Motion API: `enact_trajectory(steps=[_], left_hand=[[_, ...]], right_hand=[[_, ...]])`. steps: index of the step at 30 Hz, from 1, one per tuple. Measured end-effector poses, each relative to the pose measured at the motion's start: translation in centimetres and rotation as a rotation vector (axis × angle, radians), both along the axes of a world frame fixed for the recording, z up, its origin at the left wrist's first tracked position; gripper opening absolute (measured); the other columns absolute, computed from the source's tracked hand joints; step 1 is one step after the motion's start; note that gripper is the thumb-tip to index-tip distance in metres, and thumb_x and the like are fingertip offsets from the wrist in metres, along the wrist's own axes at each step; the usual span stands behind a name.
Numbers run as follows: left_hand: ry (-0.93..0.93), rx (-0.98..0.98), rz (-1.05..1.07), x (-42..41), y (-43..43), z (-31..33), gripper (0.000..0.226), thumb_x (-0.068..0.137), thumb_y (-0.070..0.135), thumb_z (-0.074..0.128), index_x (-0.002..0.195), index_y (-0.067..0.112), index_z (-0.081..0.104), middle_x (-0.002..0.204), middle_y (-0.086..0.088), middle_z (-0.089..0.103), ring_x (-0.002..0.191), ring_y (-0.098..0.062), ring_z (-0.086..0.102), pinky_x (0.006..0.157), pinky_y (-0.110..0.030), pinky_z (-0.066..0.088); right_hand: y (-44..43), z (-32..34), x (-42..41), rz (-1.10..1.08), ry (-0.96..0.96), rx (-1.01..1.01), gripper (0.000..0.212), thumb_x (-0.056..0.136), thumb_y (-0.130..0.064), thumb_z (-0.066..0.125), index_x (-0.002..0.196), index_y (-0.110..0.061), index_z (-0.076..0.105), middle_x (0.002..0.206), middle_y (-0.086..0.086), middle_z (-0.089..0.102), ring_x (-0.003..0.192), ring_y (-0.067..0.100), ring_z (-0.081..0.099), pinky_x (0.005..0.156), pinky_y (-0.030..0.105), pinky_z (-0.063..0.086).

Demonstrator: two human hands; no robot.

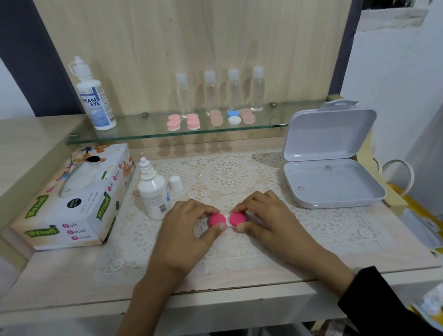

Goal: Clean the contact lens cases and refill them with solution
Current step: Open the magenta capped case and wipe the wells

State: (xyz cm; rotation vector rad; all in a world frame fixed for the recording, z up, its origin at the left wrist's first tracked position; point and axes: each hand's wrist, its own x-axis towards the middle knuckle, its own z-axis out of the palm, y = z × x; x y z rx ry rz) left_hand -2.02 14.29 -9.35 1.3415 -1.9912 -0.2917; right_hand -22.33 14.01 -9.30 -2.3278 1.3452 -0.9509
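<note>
Lens case [227, 220], both pink caps [217, 219] on

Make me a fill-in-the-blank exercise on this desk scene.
1. The left hand and right hand pinch the lens case, whose lids are ____.
2. The small solution bottle stands with its cap ____.
3. The glass shelf carries ____ clear bottles.
4. The white box lies ____.
Missing: pink; off; four; open.
</note>
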Motion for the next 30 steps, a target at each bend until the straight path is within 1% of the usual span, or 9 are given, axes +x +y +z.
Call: enact_trajectory(steps=[2,4,7,9,13,16,19,27,30], left_hand=[[-0.014,-0.002,0.006,-0.03,0.16,0.09,0.055,0.074,0.068,0.048,0.108,0.029,0.066,0.102,0.018,0.059,0.1,-0.004,0.05,0.089,-0.026,0.041],[-0.055,-0.014,-0.009,-0.04,0.3,0.16,0.054,0.078,0.063,0.048,0.116,0.029,0.063,0.109,0.017,0.058,0.105,-0.004,0.05,0.093,-0.027,0.039],[-0.101,-0.067,-0.032,0.09,0.32,0.05,0.041,0.08,0.047,0.047,0.112,0.031,0.065,0.104,0.017,0.06,0.102,-0.006,0.051,0.093,-0.032,0.041],[-0.092,-0.076,-0.019,0.19,0.19,-0.06,0.037,0.08,0.047,0.049,0.108,0.031,0.067,0.099,0.018,0.06,0.098,-0.007,0.052,0.09,-0.032,0.042],[-0.047,-0.048,-0.014,0.23,0.08,-0.18,0.043,0.079,0.056,0.051,0.11,0.03,0.067,0.099,0.018,0.058,0.099,-0.003,0.049,0.089,-0.025,0.041],[-0.084,-0.036,-0.07,0.12,0.17,-0.26,0.045,0.081,0.048,0.048,0.12,0.029,0.063,0.109,0.016,0.059,0.107,-0.005,0.048,0.095,-0.027,0.038],[-0.115,-0.057,-0.078,0.19,0.09,-0.41,0.042,0.081,0.041,0.047,0.117,0.029,0.064,0.107,0.015,0.061,0.104,-0.007,0.051,0.095,-0.031,0.04],[-0.058,-0.028,-0.015,0.03,0.05,0.1,0.047,0.074,0.062,0.048,0.103,0.029,0.066,0.096,0.021,0.057,0.097,-0.002,0.047,0.086,-0.019,0.036],[-0.012,0.003,-0.001,-0.11,0.06,0.27,0.048,0.069,0.068,0.05,0.096,0.031,0.063,0.092,0.024,0.056,0.094,0.001,0.047,0.081,-0.014,0.036]], right_hand=[[0.02,0.04,0.02,-0.002,0.0,0.001,0.029,0.084,-0.045,0.058,0.107,-0.028,0.066,0.098,-0.016,0.056,0.095,0.008,0.043,0.085,0.029,0.039],[0.05,0.09,0.06,-0.002,-0.006,0.006,0.03,0.084,-0.045,0.058,0.107,-0.027,0.066,0.099,-0.016,0.056,0.095,0.008,0.043,0.085,0.029,0.039],[0.07,0.1,0.03,0.0,-0.011,0.004,0.027,0.085,-0.042,0.06,0.106,-0.027,0.066,0.099,-0.016,0.056,0.095,0.009,0.044,0.085,0.031,0.04],[0.04,0.06,0.01,0.001,-0.015,0.004,0.026,0.085,-0.041,0.062,0.106,-0.027,0.066,0.099,-0.015,0.057,0.095,0.009,0.044,0.084,0.031,0.04],[-0.01,0.01,0.0,0.001,-0.008,0.003,0.028,0.085,-0.043,0.062,0.107,-0.026,0.066,0.1,-0.014,0.058,0.095,0.008,0.043,0.084,0.03,0.039],[0.04,0.01,-0.01,0.0,-0.013,0.002,0.029,0.084,-0.045,0.06,0.107,-0.027,0.066,0.099,-0.015,0.057,0.095,0.007,0.043,0.084,0.027,0.038],[0.1,0.03,0.03,0.0,-0.016,0.002,0.027,0.085,-0.044,0.061,0.106,-0.028,0.066,0.098,-0.016,0.056,0.095,0.006,0.043,0.083,0.025,0.036],[0.03,-0.08,-0.06,-0.001,-0.005,0.0,0.024,0.086,-0.04,0.065,0.106,-0.028,0.066,0.1,-0.018,0.056,0.096,0.005,0.042,0.083,0.025,0.036],[-0.01,-0.06,-0.03,-0.003,0.001,-0.004,0.026,0.084,-0.043,0.063,0.106,-0.028,0.066,0.1,-0.018,0.056,0.095,0.005,0.042,0.083,0.024,0.036]])
